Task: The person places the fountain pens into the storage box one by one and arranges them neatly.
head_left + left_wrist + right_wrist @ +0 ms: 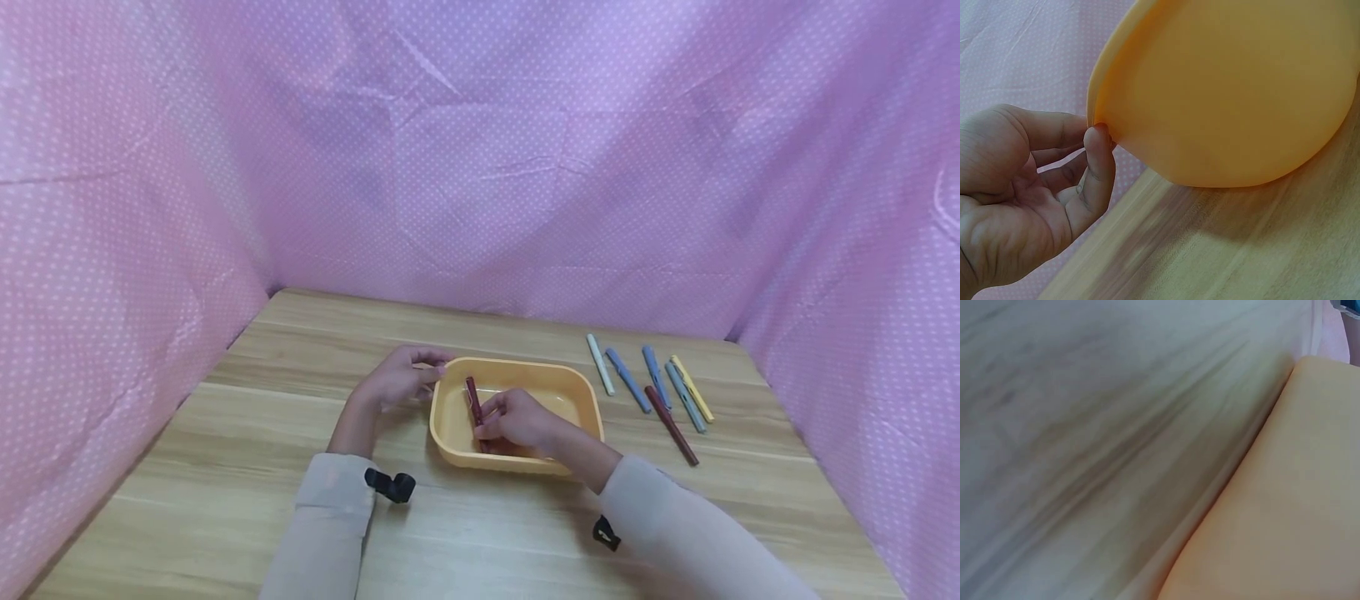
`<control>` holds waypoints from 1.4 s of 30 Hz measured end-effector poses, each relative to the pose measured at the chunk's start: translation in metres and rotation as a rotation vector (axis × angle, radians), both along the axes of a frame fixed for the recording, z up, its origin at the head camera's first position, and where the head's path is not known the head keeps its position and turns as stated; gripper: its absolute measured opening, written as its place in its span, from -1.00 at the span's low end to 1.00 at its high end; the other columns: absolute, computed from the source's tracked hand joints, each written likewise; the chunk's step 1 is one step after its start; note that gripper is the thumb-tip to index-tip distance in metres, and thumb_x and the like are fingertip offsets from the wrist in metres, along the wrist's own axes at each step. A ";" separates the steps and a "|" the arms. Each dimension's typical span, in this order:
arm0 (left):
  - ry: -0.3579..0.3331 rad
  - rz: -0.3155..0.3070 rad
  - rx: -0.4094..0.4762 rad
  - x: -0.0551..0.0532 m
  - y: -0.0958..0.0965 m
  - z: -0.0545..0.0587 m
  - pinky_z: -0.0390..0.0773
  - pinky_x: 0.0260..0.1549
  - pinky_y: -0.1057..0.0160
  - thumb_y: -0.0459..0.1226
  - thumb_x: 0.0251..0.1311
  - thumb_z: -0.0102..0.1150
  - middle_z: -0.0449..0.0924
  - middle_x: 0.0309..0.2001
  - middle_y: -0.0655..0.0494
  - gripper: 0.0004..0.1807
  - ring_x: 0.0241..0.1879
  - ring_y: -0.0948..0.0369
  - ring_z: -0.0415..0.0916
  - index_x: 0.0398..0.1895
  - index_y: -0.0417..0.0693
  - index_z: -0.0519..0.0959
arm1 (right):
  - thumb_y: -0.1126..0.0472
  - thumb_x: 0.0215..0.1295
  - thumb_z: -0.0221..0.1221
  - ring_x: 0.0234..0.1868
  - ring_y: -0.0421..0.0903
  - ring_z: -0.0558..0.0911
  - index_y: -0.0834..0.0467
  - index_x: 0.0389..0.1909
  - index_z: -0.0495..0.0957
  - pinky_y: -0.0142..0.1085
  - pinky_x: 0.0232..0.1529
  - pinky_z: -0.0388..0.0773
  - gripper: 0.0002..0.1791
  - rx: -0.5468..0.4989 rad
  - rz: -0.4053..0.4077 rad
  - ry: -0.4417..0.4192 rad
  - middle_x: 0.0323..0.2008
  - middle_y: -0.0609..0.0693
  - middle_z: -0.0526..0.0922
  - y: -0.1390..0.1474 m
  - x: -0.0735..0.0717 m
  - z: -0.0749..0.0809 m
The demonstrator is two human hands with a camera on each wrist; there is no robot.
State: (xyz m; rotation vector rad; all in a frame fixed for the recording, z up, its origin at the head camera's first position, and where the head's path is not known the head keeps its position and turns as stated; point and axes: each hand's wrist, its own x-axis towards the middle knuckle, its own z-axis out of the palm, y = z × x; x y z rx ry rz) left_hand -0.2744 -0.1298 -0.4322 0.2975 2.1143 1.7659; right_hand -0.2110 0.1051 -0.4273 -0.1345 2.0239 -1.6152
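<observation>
A yellow-orange plastic tray (525, 364) with rounded corners and raised walls stands on the table. My left hand (396, 379) pinches its rim at the far left corner; the left wrist view shows thumb and fingers meeting on the tray's edge (1093, 94). Inside the tray, my right hand (521, 419) holds a dark red pen (474, 402) between thumb and fingers, near the left wall. The pen's clip end points away from me, and its lower part is partly behind the fingers. From the right wrist only the tray's outer wall (1279, 500) shows, with the right hand out of sight.
Right of the tray lie several loose pens: a pale one (600, 364), a blue one (628, 380), another blue one (656, 371), a grey-teal one (686, 397), a yellow one (692, 388) and a dark red one (671, 425). Pink dotted cloth (480, 183) surrounds the wooden table (247, 467).
</observation>
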 end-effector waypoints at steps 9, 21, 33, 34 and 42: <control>0.006 -0.005 0.011 -0.002 0.000 0.000 0.72 -0.24 0.19 -0.39 0.43 0.16 0.51 0.13 -0.18 -0.64 -0.17 0.07 0.64 0.25 -0.21 0.58 | 0.53 0.27 0.26 -0.48 -0.09 0.69 0.48 0.12 0.43 -0.35 -0.45 0.69 -0.59 -0.023 -0.074 -0.075 -0.38 0.14 0.66 -0.013 -0.003 -0.003; 0.002 -0.004 -0.003 -0.002 -0.002 0.006 0.72 -0.24 0.18 -0.38 0.45 0.14 0.50 0.14 -0.16 -0.65 -0.11 0.00 0.65 0.26 -0.16 0.59 | 0.57 0.25 0.25 -0.47 -0.06 0.69 0.40 0.12 0.35 -0.26 -0.38 0.75 -0.55 -0.040 -0.105 -0.092 -0.40 0.15 0.64 -0.024 -0.007 -0.002; -0.009 -0.004 -0.004 -0.003 -0.001 0.004 0.72 -0.26 0.21 -0.37 0.44 0.16 0.51 0.14 -0.14 -0.66 -0.11 0.03 0.65 0.24 -0.16 0.60 | 0.62 0.26 0.18 -0.52 -0.06 0.63 0.39 0.15 0.33 -0.23 -0.41 0.76 -0.54 -0.044 -0.134 -0.116 -0.47 0.16 0.59 -0.026 -0.011 -0.005; -0.007 -0.005 -0.006 -0.003 -0.001 0.003 0.72 -0.26 0.21 -0.37 0.44 0.16 0.51 0.13 -0.14 -0.66 -0.11 0.03 0.65 0.24 -0.16 0.60 | 0.62 0.26 0.19 -0.53 -0.06 0.63 0.39 0.14 0.33 -0.23 -0.41 0.76 -0.54 -0.041 -0.137 -0.114 -0.47 0.16 0.59 -0.026 -0.011 -0.005; -0.013 0.001 -0.011 -0.003 0.000 0.001 0.72 -0.26 0.21 -0.36 0.44 0.17 0.51 0.13 -0.13 -0.66 -0.13 0.05 0.65 0.23 -0.14 0.61 | 0.62 0.26 0.19 -0.53 -0.04 0.65 0.41 0.13 0.32 -0.17 -0.38 0.77 -0.55 -0.030 -0.143 -0.102 -0.48 0.19 0.61 -0.026 -0.011 -0.006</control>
